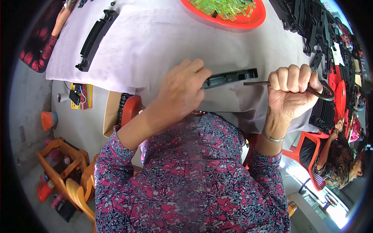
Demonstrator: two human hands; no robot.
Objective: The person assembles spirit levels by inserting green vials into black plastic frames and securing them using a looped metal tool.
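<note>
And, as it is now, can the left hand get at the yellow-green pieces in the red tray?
Probably yes: nothing seems to block the way across the tablecloth to the yellow-green pieces. The left hand does hold a black part, though, so it may need freeing first.

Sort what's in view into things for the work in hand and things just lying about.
For the work:
- long black plastic part, in the left hand
- looped metal rod, in the right hand
- probably the similar loose black part and the translucent yellow-green pieces

Apparently just lying about:
- cardboard box
- orange container
</note>
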